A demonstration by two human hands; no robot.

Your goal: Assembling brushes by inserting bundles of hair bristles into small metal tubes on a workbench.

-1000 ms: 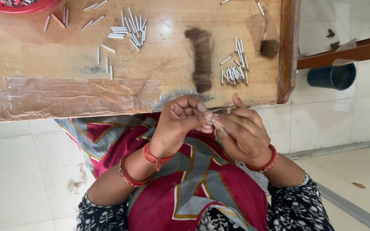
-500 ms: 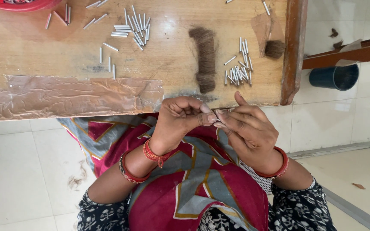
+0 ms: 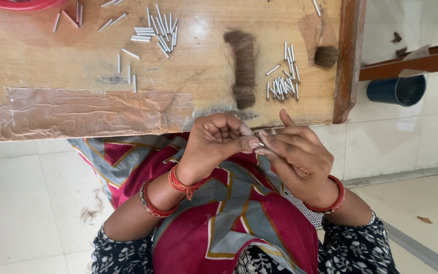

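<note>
Just tube (image 3: 261, 144) between both hands' fingers (image 3: 252, 143)

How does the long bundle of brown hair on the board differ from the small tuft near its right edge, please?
The long hair bundle is stretched out lengthwise in mid-board; the small tuft is short, compact and lies by the raised wooden edge. The bundle lies on bare wood, the tuft beside a tape patch. Both are brown and untouched.
</note>
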